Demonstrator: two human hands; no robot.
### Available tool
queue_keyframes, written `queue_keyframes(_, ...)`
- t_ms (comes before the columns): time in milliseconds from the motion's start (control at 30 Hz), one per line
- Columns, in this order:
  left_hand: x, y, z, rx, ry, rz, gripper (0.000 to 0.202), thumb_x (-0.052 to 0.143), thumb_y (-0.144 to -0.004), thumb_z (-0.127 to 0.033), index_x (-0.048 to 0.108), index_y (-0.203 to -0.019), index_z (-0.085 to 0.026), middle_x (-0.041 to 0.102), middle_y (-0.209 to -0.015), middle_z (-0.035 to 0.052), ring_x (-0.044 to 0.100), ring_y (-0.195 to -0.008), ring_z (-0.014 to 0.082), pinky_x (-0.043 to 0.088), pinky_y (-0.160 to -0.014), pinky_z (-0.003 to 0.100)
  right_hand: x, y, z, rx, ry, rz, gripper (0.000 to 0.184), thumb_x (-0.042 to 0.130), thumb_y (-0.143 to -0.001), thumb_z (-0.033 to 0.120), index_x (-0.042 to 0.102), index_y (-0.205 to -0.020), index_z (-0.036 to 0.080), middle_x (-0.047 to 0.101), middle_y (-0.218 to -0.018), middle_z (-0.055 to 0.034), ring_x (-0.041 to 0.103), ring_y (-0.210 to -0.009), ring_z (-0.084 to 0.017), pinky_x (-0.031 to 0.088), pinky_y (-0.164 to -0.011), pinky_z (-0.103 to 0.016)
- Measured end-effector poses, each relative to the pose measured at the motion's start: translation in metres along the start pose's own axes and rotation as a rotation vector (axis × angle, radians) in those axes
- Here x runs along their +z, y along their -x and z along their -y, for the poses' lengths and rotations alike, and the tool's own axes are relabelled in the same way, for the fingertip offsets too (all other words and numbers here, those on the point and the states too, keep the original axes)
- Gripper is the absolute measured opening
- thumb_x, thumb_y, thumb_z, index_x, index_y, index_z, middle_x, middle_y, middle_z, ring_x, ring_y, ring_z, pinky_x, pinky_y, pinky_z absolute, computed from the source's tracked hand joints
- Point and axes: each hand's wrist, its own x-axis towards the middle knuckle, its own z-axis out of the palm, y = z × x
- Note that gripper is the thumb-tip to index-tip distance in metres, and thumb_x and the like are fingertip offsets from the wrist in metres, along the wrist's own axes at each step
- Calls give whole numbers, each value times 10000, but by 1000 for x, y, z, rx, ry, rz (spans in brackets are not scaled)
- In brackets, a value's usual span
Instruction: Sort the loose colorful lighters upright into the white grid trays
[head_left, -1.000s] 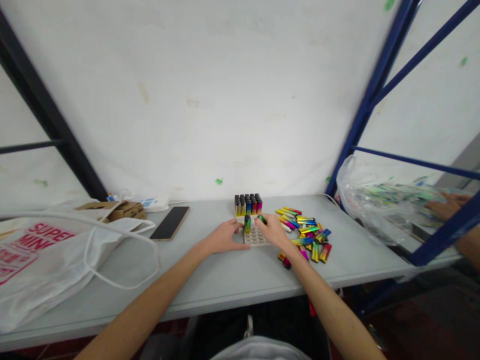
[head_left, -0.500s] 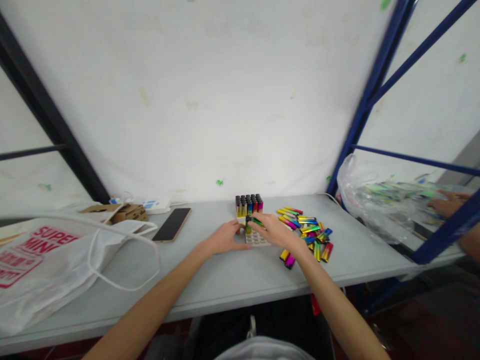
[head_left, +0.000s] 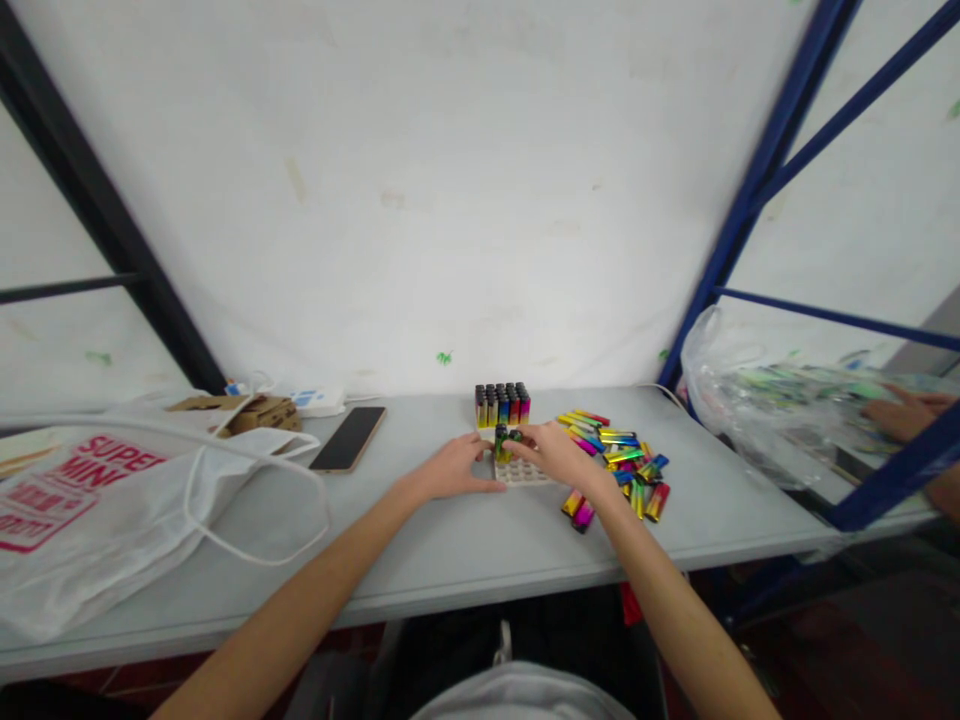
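Observation:
A small white tray [head_left: 525, 474] with a grid of slots lies on the grey table [head_left: 465, 540]. My left hand [head_left: 452, 467] rests against the tray's left side, fingers curled on its edge. My right hand [head_left: 553, 455] pinches a green-and-yellow lighter [head_left: 512, 438] over the tray's back left corner, beside one lighter [head_left: 499, 443] standing upright in a slot. A pile of rainbow-coloured lighters [head_left: 616, 468] lies loose to the right of my right hand. Behind the tray stands a full block of upright lighters [head_left: 502, 404].
A black phone [head_left: 349, 438] lies left of the tray, with a cardboard piece [head_left: 253, 412] and a white plastic bag [head_left: 112, 510] further left. A blue frame post [head_left: 757, 190] stands at right. Beyond it, a clear bag [head_left: 780, 410] and another person's hand [head_left: 907, 412].
My right hand has carried the lighter leftward and down to the tray's back left corner, next to the standing lighter. The left hand stayed on the tray.

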Motion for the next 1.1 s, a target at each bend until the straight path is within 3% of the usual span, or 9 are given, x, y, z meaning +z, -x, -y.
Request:
queue_keyframes(367,-1,0,-2,3,-3,1,572,767,-789,-648,702,-1114,-181,669,-994,74,637,-894,264,502,-810,339,13,-4,1,-40,42,56,261,558,-1061,354,682,-1019,128,743,-857,-88,666,-761,-190,421,-706,-264)
queue_keyframes(633,-1,0,-2,4,22,-2,553,765,-793,-645,711,-1093,-184,665,-989,80,641,-892,278,507,-819,358,15,-4,2,-24,155,101,299,523,-1070,410,655,-1098,143,744,-1042,-145,703,-981,-247,461,-818,-296)
queue_keyframes(833,1,0,0,24,35,-8,481,766,-821,-601,701,-1073,-196,671,-1010,70,636,-924,268,508,-851,354,31,-4,12,138,259,88,440,422,-1089,486,567,-1295,125,740,-1080,-178,721,-1020,-290,493,-809,-325)
queue_keyframes(1000,1,-1,0,9,20,7,494,768,-825,-593,698,-1088,-182,657,-986,72,629,-900,263,503,-820,349,27,-1,21,179,371,105,507,395,-1079,526,543,-1358,129,725,-1136,-216,721,-1059,-317,516,-846,-355)
queue_keyframes(1100,1,-1,0,20,21,-10,475,763,-823,-616,693,-1006,-184,646,-941,58,618,-872,251,495,-803,341,28,0,28,230,399,111,551,334,-1078,551,521,-1378,128,730,-1106,-222,735,-1023,-329,530,-830,-373)
